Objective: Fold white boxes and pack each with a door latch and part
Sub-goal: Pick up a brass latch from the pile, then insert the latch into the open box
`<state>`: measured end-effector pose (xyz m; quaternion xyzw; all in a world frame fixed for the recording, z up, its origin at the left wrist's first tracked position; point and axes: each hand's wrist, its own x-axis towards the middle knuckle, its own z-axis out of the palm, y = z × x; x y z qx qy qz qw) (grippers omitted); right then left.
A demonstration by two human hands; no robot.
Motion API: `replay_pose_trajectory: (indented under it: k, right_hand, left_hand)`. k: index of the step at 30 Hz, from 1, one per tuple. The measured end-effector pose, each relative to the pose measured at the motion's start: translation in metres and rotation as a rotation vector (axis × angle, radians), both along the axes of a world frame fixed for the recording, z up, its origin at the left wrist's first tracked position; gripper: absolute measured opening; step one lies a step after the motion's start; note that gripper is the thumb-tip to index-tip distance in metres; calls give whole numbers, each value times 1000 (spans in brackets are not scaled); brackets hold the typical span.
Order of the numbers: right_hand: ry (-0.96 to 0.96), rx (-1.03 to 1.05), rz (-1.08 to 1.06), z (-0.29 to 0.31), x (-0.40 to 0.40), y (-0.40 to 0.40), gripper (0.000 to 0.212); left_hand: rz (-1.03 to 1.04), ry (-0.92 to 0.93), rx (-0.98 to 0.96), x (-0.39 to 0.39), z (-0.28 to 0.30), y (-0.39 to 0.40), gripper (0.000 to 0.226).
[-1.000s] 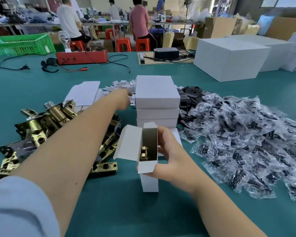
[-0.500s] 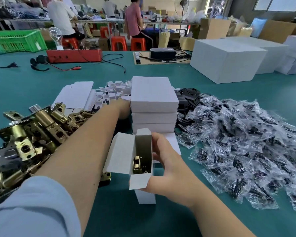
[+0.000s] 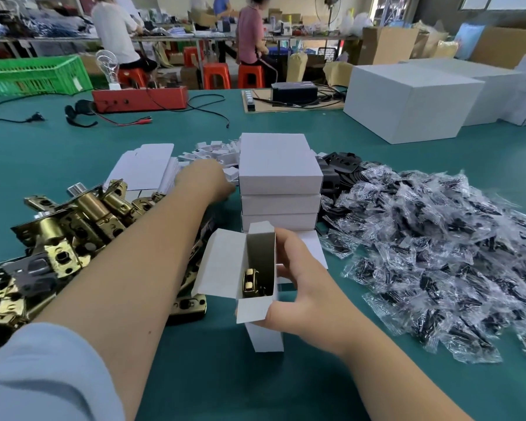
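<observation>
Here the right hand (image 3: 304, 302) grips a small white cardboard box (image 3: 243, 268) upright, flaps open, with a brass door latch (image 3: 251, 282) already standing inside. The left hand (image 3: 205, 180) reaches to the heap of small white card inserts (image 3: 208, 151) beside the stacked closed boxes (image 3: 280, 183); its fingers are hidden. Judged step: fetching the accompanying part. Next: insert, then close flaps.

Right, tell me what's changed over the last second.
Little. The left hand stays stretched out beside the stack of closed boxes, at the small white parts; what its fingers are doing can't be seen. The right hand keeps gripping the open white box, the brass latch still inside. Piles unchanged.
</observation>
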<state>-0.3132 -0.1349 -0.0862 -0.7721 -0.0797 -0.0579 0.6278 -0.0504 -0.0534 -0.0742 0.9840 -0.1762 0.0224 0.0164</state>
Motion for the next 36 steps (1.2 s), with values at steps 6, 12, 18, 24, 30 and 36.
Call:
replay_pose_trajectory:
  k: [6,12,18,24,30,36]
  right_hand:
    - [0,-16,-27,-3,3,0,63]
    - [7,-25,-32,-2,3,1,64]
    - [4,-12,-38,-5,3,2,62]
    - [-7,-19,-38,-4,4,2,61]
    - [-27,-31,-43,-4,5,2,56]
    - [-33,-30,-23,-4,4,0,57]
  left_hand:
    - [10,-84,-510,-40,43,11,29]
    - [-229,41,-1159,-123,80,49,29]
    - [-573,155,-822,-172,88,66,31]
    - [-519,5,-730,-177,77,67,32]
    - [-581,2,-711,-189,66,61,25]
    - [-612,-12,-830,-194,61,72,31]
